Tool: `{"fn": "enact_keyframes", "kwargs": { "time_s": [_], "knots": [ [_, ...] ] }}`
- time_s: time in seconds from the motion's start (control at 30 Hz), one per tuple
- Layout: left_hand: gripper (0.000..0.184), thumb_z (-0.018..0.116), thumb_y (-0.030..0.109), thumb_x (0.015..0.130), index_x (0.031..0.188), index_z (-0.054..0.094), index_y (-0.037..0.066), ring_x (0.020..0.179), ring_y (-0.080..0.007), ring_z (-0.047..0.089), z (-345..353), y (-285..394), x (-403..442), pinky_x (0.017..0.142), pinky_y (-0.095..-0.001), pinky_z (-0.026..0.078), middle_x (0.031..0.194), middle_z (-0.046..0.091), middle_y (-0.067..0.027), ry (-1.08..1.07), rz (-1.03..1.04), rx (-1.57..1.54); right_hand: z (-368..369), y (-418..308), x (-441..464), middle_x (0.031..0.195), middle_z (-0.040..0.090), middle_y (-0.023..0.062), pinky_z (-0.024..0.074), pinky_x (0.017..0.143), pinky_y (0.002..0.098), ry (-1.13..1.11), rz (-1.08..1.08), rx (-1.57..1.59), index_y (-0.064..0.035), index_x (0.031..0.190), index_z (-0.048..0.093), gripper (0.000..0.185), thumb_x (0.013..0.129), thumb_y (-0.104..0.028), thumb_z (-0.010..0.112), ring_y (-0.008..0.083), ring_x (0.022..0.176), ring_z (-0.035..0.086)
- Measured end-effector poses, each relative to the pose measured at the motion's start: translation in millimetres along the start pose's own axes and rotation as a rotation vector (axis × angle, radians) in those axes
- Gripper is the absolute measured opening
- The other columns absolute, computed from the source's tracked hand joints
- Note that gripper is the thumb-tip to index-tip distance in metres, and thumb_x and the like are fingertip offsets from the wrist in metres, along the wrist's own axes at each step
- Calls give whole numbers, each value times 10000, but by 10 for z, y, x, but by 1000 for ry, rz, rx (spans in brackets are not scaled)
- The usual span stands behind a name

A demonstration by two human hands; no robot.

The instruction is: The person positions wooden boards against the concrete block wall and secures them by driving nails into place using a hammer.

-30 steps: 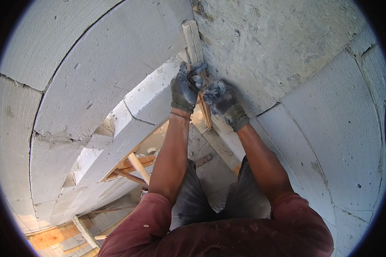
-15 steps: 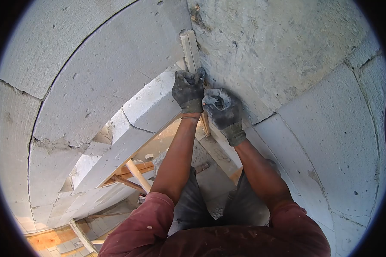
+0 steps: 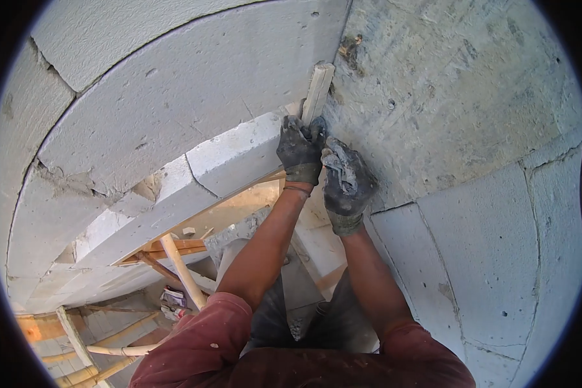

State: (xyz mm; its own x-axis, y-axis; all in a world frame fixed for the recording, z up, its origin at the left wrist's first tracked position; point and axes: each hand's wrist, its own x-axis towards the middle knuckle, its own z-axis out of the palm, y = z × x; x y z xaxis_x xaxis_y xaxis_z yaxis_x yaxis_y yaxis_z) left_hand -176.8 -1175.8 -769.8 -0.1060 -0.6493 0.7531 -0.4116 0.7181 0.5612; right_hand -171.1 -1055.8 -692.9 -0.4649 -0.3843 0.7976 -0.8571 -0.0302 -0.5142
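Observation:
A short strip of wood [image 3: 317, 92] stands slightly tilted in the corner where two walls meet. My left hand [image 3: 301, 147], in a dark, dusty work glove, is closed around its lower end. Just to the right and a little lower is my right hand [image 3: 350, 187], gloved as well. Its fingers are curled in and caked with wet grey mortar [image 3: 344, 167]; whatever they may grip is hidden. Beside my left hand runs the ledge of pale blocks [image 3: 236, 150], with a dark joint across it.
On the right rises a rough grey wall [image 3: 446, 97], with smooth blocks [image 3: 475, 252] below it. A large block wall [image 3: 194, 84] fills the left. Lower down are a round wooden pole [image 3: 182, 271], planks [image 3: 74, 339] and a grey board [image 3: 299, 284].
The view has shifted, so the wall corner and wooden strip sit farther right. My right hand has turned more upright, with its mortar-covered fingers showing more. My left hand stays at the strip.

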Motion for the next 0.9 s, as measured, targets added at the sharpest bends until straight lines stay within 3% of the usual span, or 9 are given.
{"fn": "enact_keyframes", "kwargs": {
  "time_s": [0.07,0.13,0.2,0.27,0.37,0.5,0.7,0.8,0.9],
  "knots": [
    [355,699,312,845,955,570,0,831,-334,636,-120,85,-14,740,-390,508,929,636,-182,-268,-475,-444,95,84,11,978,706,112,557,745,348,25,-86,-90,-38,976,670,122,866,-34,617,262,861,682],
    [341,710,300,842,936,570,3,819,-332,642,-134,155,-7,733,-387,509,917,648,-180,-206,-515,-483,144,82,90,989,702,108,557,759,352,53,-179,-175,-47,975,669,120,867,-38,618,267,879,682],
    [328,720,287,838,918,570,6,807,-331,648,-173,194,46,727,-384,510,906,660,-177,-155,-555,-519,146,32,139,1025,694,93,558,766,349,-18,-305,-603,-67,976,669,123,866,-45,617,263,904,686],
    [314,747,260,822,891,575,7,764,-316,658,-262,275,225,713,-380,515,855,678,-171,-274,-846,-447,191,44,196,1031,687,96,557,737,355,-36,-275,-567,-67,992,662,144,852,-48,637,266,893,680],
    [215,678,183,884,965,554,27,818,-186,641,-404,291,367,726,-306,512,910,668,-101,-448,-910,-434,278,57,357,1032,680,103,557,709,366,-34,-312,-474,-62,1002,651,169,833,-53,662,271,883,674],
    [285,761,244,812,900,586,37,752,-277,663,-11,39,14,710,-363,514,828,678,-133,-170,-894,-722,339,-118,435,1030,679,116,565,721,374,-68,-255,-370,-37,972,643,139,833,-32,651,280,901,680],
    [150,664,194,899,903,585,67,771,-183,628,-43,50,89,701,-316,499,823,640,-81,-109,-821,-865,487,-41,570,980,693,126,565,756,372,23,-329,-396,-9,963,667,117,850,-39,657,301,881,688],
    [127,542,171,979,917,593,72,768,-137,608,-160,117,148,691,-299,489,826,636,-68,-154,-1028,-1156,505,-136,590,946,699,130,560,763,361,36,-232,-307,1,969,677,131,851,-55,671,286,857,691],
    [184,472,165,1018,941,611,72,752,-163,630,-236,128,164,651,-304,490,832,648,-86,-192,-711,-904,551,-239,639,924,699,134,556,761,342,78,40,-79,7,962,681,140,842,-65,687,251,830,691]
  ]
}}
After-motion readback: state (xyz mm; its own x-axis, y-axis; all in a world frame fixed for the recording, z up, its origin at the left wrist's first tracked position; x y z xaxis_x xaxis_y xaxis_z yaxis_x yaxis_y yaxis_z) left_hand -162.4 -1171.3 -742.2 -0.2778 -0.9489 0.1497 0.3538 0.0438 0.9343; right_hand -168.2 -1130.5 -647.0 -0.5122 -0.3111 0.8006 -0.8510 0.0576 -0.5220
